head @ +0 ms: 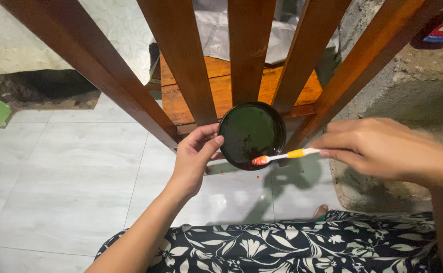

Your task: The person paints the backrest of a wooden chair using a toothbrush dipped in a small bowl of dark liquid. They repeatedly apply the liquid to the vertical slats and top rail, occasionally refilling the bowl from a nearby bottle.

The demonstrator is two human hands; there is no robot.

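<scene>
Centre frame: left hand (pixel 193 156) pinches round dark lid (pixel 252 135) by its rim, tilted as a palette | right hand (pixel 378 147) grips toothbrush (pixel 282 156), bristles loading stain | wooden slats (pixel 247 55) behind.

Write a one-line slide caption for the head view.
Left hand holds a round dark lid while the right hand dips a toothbrush into it, before brown wooden slats.
</scene>
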